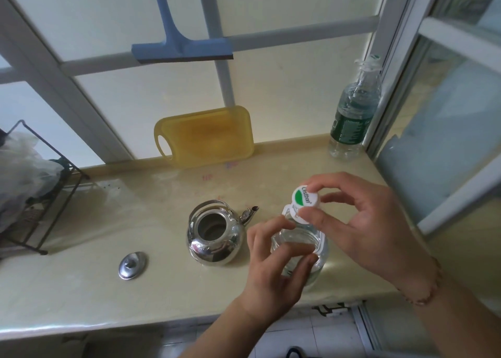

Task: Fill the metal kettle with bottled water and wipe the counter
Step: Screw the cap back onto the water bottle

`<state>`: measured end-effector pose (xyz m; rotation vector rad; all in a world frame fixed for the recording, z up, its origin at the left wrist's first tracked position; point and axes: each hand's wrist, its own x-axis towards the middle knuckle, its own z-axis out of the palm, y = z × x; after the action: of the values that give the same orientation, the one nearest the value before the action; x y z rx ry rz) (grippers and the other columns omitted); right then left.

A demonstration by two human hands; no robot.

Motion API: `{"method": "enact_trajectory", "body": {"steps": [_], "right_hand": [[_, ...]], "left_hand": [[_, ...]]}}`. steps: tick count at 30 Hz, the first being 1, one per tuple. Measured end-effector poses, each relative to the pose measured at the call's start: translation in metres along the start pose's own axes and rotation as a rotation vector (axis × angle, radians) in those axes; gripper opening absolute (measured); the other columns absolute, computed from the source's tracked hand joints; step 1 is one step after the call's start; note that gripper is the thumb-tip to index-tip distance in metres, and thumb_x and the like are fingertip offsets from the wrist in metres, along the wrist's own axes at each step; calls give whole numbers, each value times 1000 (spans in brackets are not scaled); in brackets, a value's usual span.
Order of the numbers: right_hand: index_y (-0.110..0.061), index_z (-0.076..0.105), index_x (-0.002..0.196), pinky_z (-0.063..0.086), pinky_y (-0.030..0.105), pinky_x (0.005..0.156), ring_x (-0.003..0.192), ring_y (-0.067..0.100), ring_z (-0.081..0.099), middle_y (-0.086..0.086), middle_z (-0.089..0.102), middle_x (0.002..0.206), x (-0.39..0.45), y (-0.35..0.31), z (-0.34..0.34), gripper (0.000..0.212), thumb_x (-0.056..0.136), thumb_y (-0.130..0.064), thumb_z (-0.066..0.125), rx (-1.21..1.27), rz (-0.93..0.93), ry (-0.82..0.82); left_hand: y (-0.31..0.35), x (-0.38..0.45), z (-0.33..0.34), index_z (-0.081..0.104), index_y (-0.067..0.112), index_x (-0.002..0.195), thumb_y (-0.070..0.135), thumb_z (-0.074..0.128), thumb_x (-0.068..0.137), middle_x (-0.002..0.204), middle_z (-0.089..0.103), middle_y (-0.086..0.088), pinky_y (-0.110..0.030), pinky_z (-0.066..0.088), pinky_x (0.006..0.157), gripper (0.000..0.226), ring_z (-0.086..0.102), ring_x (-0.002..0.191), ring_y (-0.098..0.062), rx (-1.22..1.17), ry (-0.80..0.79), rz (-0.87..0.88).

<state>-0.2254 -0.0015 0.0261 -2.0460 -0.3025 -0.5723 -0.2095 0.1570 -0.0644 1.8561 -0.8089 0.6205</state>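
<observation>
A shiny metal kettle [212, 235] stands open on the beige counter [81, 284], spout pointing right. Its round lid [133, 265] lies on the counter to the left. Right of the kettle, my left hand [273, 271] grips the body of a clear water bottle [303, 246] that holds water. My right hand [363, 222] pinches the bottle's white and green cap [305, 196] at the top of the neck.
A second water bottle [352, 113] with a dark green label stands at the back right by the window frame. A yellow cutting board [206, 135] leans on the window. A blue squeegee [181, 48] hangs above. A black wire rack [40, 189] with plastic bags is at left.
</observation>
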Motion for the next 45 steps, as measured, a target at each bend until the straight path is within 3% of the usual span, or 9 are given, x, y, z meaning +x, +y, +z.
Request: {"method": "enact_trajectory", "body": {"steps": [11, 15, 18, 23, 27, 32, 34, 39, 45], "right_hand": [[-12, 64, 95, 58, 27, 73, 86, 9, 65, -3, 65, 93, -6, 18, 13, 29, 83, -37, 73, -128, -59, 91], [-19, 59, 117, 50, 24, 71, 84, 6, 56, -7, 52, 102, -2, 13, 14, 47, 86, -55, 62, -251, -22, -78], [-18, 60, 127, 51, 27, 68, 84, 9, 57, -8, 51, 107, -2, 10, 4, 45, 94, -47, 50, -364, -58, -190], [-15, 68, 100, 44, 27, 49, 58, 16, 55, -5, 61, 86, 8, -3, 5, 41, 87, -51, 51, -627, -83, -126], [-19, 63, 86, 36, 26, 46, 51, 15, 48, -7, 57, 75, 14, -7, 4, 38, 83, -57, 53, -710, -75, -176], [-22, 62, 81, 36, 26, 44, 49, 16, 52, -8, 57, 70, 25, -4, -9, 41, 85, -59, 46, -766, -159, -320], [-22, 61, 78, 33, 25, 44, 47, 16, 49, -8, 55, 68, 27, -4, -8, 40, 84, -59, 46, -785, -186, -330], [-24, 43, 68, 16, 22, 44, 43, 18, 39, -8, 41, 62, 33, -7, -6, 41, 83, -62, 47, -827, -213, -323], [-21, 27, 55, 6, 21, 48, 38, 22, 24, -6, 23, 50, 32, 2, 14, 47, 82, -52, 49, -831, -150, -109]], "left_hand": [[-4, -1, 4, 66, 20, 86, 29, 61, 91, 120, 48, -1, -33, 35, 93, 12, 49, 106, -28, -7, 2, 25], [-6, -1, 4, 64, 22, 88, 31, 60, 91, 123, 46, -3, -33, 36, 93, 11, 47, 107, -27, 10, -2, 38], [-7, 1, 2, 64, 21, 87, 31, 60, 91, 120, 47, -1, -38, 39, 90, 11, 47, 108, -25, 7, -11, 64], [-7, 0, 4, 65, 20, 86, 29, 62, 90, 120, 47, -1, -36, 38, 90, 11, 49, 105, -29, 3, 2, 53], [-5, 2, 2, 65, 18, 89, 31, 61, 88, 118, 47, -2, -35, 37, 89, 13, 50, 102, -27, 1, -2, 39], [12, 23, -3, 41, 8, 105, 23, 59, 71, 110, 41, -10, -40, 40, 88, 42, 44, 101, -32, -202, 22, -82], [12, 28, 1, 35, 5, 108, 21, 59, 71, 107, 38, -11, -33, 38, 92, 47, 42, 104, -27, -224, 23, -196], [18, 29, 12, 45, 31, 123, 28, 68, 79, 117, 50, 17, -35, 44, 92, 50, 49, 110, -12, -97, -34, -362], [20, 32, 13, 51, 32, 112, 22, 72, 73, 103, 59, 10, -43, 49, 84, 46, 58, 100, -16, -161, -81, -456]]}}
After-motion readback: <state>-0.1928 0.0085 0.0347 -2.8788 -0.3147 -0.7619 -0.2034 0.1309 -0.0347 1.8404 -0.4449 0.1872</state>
